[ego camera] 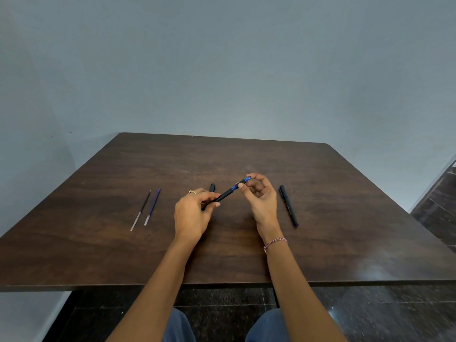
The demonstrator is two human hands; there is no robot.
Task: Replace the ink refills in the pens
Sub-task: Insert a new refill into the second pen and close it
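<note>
Nearest us, both forearms reach out over the front edge of the dark wooden surface, and they meet over its middle on one pen. The left hand is closed round the black barrel at its lower end, thumb pressed along the side, a ring showing on one finger. The right hand, a braided thread at its wrist, pinches the blue grip section near the tip between thumb and fingertips, the other fingers curled loosely behind. The pen is held clear of the surface, angled up and to the right. That looks like a twisting hold on the grip end, though whether it is coming undone or being screwed back on, I cannot tell. Out to the left lie two refills, side by side and close together, one darker and one bluish, well apart from the hands. To the right rests a second pen, whole and untouched. Just beyond the left hand a dark capped end pokes out, mostly hidden, possibly another pen or a cap. My read: work is under way on one pen, with at least one more to go.
</note>
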